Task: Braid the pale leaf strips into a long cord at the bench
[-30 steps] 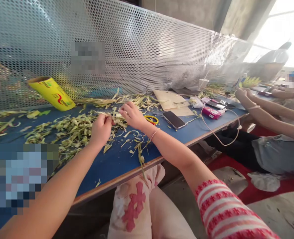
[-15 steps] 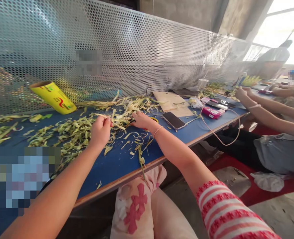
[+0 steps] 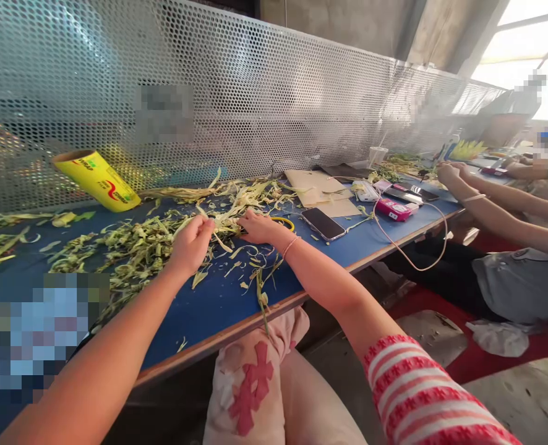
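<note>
My left hand (image 3: 193,242) is closed in a pinch over the heap of plant strips. Pale, peeled-looking plant strips (image 3: 226,224) run from its fingertips toward my right hand (image 3: 259,227). The right hand has its fingers bent down at the pale strips; what lies under them is hidden. Behind the right wrist shows a yellow loop (image 3: 287,222), perhaps a tool's handle; the rest is covered. Left of my hands spreads a heap of green and yellowish plant scraps (image 3: 139,247). Longer pale strips (image 3: 250,196) lie just beyond my fingers.
On the blue table (image 3: 190,327) stand a tilted yellow tube (image 3: 98,180), cardboard (image 3: 318,188), a phone (image 3: 323,224) and a pink box (image 3: 397,209) with a cable (image 3: 417,270). A perforated metal screen (image 3: 237,93) borders the back. A co-worker's hands (image 3: 453,175) are at right.
My left hand has shifted slightly right, closer to my right hand. The right hand has moved a little left. The strip that stuck out left of my left hand no longer shows.
</note>
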Tool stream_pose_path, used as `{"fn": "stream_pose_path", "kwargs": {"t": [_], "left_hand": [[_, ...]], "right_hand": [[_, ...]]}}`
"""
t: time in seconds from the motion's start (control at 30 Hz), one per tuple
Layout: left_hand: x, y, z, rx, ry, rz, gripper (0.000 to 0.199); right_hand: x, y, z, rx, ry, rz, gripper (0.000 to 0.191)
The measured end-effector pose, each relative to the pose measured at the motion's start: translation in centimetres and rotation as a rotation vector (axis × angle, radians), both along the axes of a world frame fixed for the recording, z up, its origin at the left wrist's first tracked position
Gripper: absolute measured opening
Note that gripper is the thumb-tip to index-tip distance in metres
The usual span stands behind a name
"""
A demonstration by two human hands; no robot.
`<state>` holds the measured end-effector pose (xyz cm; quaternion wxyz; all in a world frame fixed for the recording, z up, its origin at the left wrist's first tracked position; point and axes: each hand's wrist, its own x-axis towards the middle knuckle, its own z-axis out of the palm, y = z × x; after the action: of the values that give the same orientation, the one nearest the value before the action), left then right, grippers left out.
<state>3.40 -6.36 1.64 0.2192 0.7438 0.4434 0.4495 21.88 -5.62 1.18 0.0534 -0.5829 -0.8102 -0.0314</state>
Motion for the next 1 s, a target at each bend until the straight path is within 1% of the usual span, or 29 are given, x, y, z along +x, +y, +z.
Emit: {"fn": "stream_pose_path", "kwargs": {"t": [0.1, 0.2, 0.3, 0.37, 0.43, 0.5, 0.53, 0.63, 0.7, 0.8, 0.87, 0.93, 1.0], "left_hand": [[0.0, -0.3, 0.5, 0.006, 0.074, 0.052, 0.029], [0.1, -0.3, 0.6, 0.028, 0.111, 0.097, 0.028], [0.3, -0.2, 0.5, 0.005, 0.159, 0.116, 0.028], [0.4, -0.1, 0.5, 0.017, 0.148, 0.146, 0.026], [0.4, -0.1, 0.5, 0.029, 0.139, 0.154, 0.024], [0.4, -0.1, 0.5, 0.018, 0.153, 0.109, 0.023], [0.5, -0.1, 0.5, 0.002, 0.162, 0.067, 0.023], [0.7, -0.1, 0.3, -0.043, 0.106, -0.018, 0.023], [0.8, -0.1, 0.2, -0.076, 0.069, -0.007, 0.022], [0.7, 0.2, 0.1, -0.014, 0.03, 0.071, 0.021], [0.6, 0.4, 0.0, 0.008, -0.024, 0.078, 0.021], [0.6, 0.5, 0.0, -0.031, -0.106, 0.009, 0.021], [0.6, 0.5, -0.1, -0.102, -0.203, -0.099, 0.019]], "right_hand": [[-0.4, 0.1, 0.0, 0.04, 0.035, 0.008, 0.042], [-0.9, 0.6, 0.1, 0.125, 0.197, 0.064, 0.038], [-1.2, 1.0, 0.2, 0.169, 0.314, 0.186, 0.026], [-1.5, 0.9, 0.4, 0.178, 0.323, 0.296, 0.02], [-1.7, 0.6, 0.7, 0.191, 0.322, 0.381, 0.019], [-2.0, 0.0, 1.0, 0.207, 0.327, 0.41, 0.018], [-2.1, -0.3, 1.2, 0.203, 0.323, 0.413, 0.018], [-2.3, -0.9, 1.5, 0.171, 0.278, 0.413, 0.02], [-2.2, -1.2, 1.6, 0.19, 0.255, 0.405, 0.019], [-2.2, -1.6, 1.7, 0.258, 0.28, 0.392, 0.023], [-2.3, -1.7, 1.8, 0.288, 0.325, 0.396, 0.029], [-2.4, -1.7, 2.0, 0.293, 0.374, 0.404, 0.035], [-2.4, -1.6, 2.0, 0.286, 0.423, 0.408, 0.039]]}}
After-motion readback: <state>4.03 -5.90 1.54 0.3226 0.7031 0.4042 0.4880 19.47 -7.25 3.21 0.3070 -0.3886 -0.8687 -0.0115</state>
